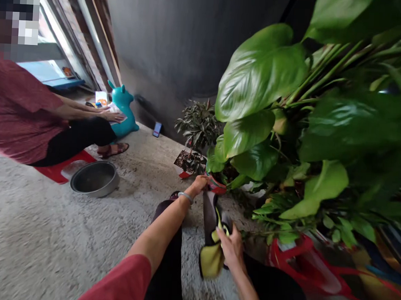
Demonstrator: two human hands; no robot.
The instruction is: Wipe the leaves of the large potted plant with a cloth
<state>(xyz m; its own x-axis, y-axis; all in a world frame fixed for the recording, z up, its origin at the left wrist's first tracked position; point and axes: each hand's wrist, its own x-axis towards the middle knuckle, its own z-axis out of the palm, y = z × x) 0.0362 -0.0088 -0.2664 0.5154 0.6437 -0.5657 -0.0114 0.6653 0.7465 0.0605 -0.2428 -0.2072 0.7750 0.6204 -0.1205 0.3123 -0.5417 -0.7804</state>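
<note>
My left hand point(198, 184), with a bracelet at the wrist, reaches forward and has its fingers closed on the rim of a red flowerpot point(218, 187). A plant with broad glossy leaves point(263, 77) leans over that pot and to the right. Nearer to me, my right hand point(231, 246) is closed around a yellow and grey cloth point(211, 261). Part of the cloth hangs down below the fingers. The fingertips of my right hand are partly hidden by the cloth's folds.
A small potted plant point(190, 160) stands beyond my left hand. On the left, a person point(24, 109) on a red stool point(63, 167) touches a teal animal figure point(124, 108) with a white cloth. A grey basin point(94, 179), a phone point(157, 129) and a red plastic stool point(302, 263) are around me.
</note>
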